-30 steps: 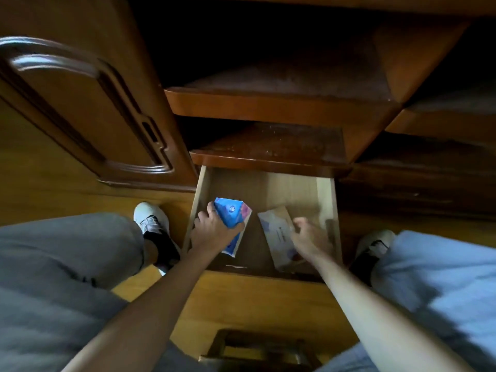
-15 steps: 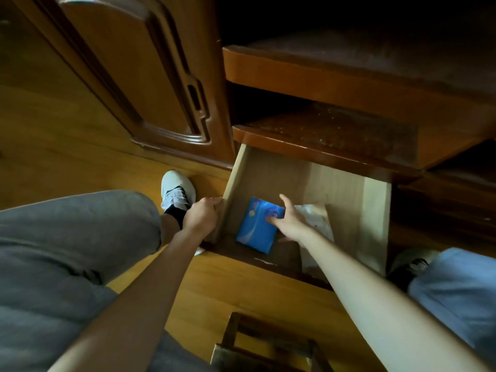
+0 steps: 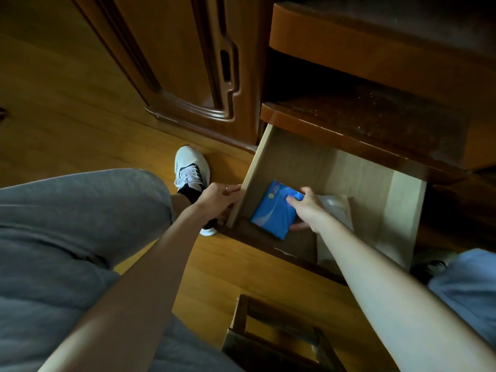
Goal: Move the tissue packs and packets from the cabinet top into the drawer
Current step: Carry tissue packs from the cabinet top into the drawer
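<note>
The pale wooden drawer [image 3: 402, 210] is pulled out low in the dark cabinet. A blue tissue pack [image 3: 273, 210] lies flat inside it near the left wall. My right hand [image 3: 308, 210] rests on the pack's right edge, fingers curled over the top and thumb under the lower corner. A whitish packet [image 3: 336, 208] lies just right of that hand, partly hidden by it. My left hand [image 3: 218, 198] grips the drawer's left side wall from outside.
A carved cabinet door [image 3: 193, 65] stands to the left of the drawer, and dark shelves [image 3: 375, 122] overhang it. My white shoe [image 3: 191, 170] is on the wood floor beside the drawer. A small wooden stool [image 3: 279, 336] sits in front.
My left hand let go of the blue pack and took hold of the drawer's left wall. My right hand moved off the whitish packet onto the blue pack, which now lies flat.
</note>
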A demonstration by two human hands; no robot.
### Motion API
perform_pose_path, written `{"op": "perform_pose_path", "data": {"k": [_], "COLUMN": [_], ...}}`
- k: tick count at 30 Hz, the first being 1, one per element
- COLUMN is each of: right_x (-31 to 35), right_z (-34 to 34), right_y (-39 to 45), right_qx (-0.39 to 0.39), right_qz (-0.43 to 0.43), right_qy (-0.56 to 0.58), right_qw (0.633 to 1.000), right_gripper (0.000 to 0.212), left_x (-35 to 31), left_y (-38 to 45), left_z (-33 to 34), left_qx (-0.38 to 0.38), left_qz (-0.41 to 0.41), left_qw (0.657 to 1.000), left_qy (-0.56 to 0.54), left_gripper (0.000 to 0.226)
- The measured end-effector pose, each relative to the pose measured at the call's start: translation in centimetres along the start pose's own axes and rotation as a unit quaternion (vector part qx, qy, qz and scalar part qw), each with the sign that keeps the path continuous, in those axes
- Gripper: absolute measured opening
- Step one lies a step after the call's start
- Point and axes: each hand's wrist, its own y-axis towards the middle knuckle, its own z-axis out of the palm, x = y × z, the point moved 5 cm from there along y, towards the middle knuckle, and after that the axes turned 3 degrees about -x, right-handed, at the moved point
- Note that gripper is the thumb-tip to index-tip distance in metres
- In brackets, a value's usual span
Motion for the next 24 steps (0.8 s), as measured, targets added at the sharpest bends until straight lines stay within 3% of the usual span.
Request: {"op": "perform_pose_path", "data": {"k": [6,10,14,16,18,22,24], "right_x": [0.6,0.8,0.9,1.2,1.6,1.3,1.5], "right_z": [5.5,5.3,5.0,3.7,1.9,3.2,3.6], "right_y": [-1.8,-1.3,-1.7,-1.8,-1.6,-1.8,-2.1], "right_qx": [0.043,0.054,0.095,0.027,-0.078,0.013,0.024], "right_qz": [-0.007,-0.047,-0.055,-0.08,-0.112,-0.124,-0.128], "right_qy": [-0.047,-0.175,-0.114,-0.114,-0.148,-0.121,-0.127], "right_qw": [0.998,0.982,0.987,0.99,0.98,0.985,0.983], "right_gripper": [0.05,0.058,0.08,0.087,0.071,0.053,0.05], "left_x": [-0.3,-0.4,0.0,0.2,0.3,-0.2,-0.3], "left_y": [-0.1,-0.1,0.2,0.3,0.4,0.6,0.6], "left_z": [0.0,0.0,0.1,0.1,0.1,0.3,0.1], "left_qx": [-0.014,-0.025,-0.018,-0.024,-0.027,-0.025,-0.022], "left_qz": [0.011,0.003,-0.01,-0.005,-0.008,-0.011,-0.012], "left_qw": [1.0,0.999,1.0,0.999,0.999,1.0,1.0], "left_qy": [0.021,0.031,0.023,0.024,0.02,0.016,0.015], "left_gripper": [0.044,0.044,0.042,0.042,0.043,0.042,0.04]}}
